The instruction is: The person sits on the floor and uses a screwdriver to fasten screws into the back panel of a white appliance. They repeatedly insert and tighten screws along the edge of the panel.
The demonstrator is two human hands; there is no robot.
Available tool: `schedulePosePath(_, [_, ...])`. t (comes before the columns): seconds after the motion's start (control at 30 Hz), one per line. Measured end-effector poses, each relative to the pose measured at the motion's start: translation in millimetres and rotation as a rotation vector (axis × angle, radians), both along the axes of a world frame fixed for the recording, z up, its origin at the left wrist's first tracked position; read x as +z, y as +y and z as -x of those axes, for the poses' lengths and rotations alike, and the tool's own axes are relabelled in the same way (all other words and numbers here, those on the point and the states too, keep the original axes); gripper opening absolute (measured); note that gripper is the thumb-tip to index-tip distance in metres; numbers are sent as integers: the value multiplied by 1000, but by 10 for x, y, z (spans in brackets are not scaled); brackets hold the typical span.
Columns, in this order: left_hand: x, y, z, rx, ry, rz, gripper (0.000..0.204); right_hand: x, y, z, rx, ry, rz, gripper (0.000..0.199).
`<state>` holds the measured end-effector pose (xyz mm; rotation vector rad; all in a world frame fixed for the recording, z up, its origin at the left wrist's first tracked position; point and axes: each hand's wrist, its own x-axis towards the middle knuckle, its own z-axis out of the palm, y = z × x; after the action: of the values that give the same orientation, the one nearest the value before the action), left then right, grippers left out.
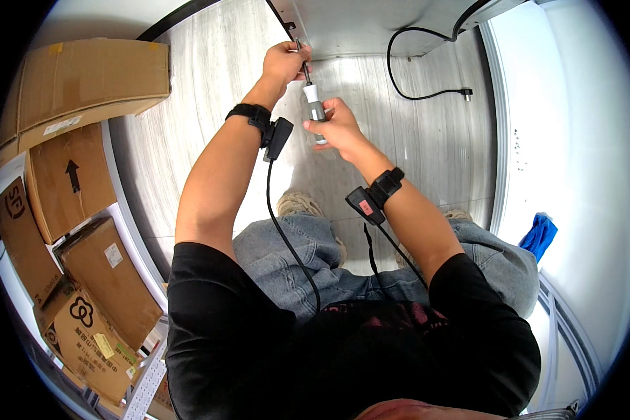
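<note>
A screwdriver (316,110) with a grey and white handle points away from me, its shaft aimed at the lower left corner of a metal cabinet (360,33). My right hand (341,130) is closed round the handle. Farther up, my left hand (284,64) has its fingers closed about the shaft close to the tip, right beside the cabinet's edge. Those fingers partly cover the tip, so whatever it meets is hidden. A small dark bracket (289,26) juts from the cabinet edge just above my left hand.
A black power cord (390,70) loops from the cabinet onto the grey wood-look floor (427,140), ending in a plug (467,93). Cardboard boxes (94,77) are stacked along the left. Blue cloth or plastic (539,236) lies at the right. Cables hang from both wrist straps.
</note>
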<state>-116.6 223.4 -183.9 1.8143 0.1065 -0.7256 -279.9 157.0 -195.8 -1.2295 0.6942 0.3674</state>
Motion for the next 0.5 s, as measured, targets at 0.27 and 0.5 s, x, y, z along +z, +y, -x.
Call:
schedulePosePath(0.27, [10, 42, -99, -88, 65, -106, 14, 54, -151, 3, 46, -63, -608, 42])
schedulePosePath(0.5, [36, 29, -92, -110, 79, -72, 17, -41, -143, 1, 179, -96, -232, 35])
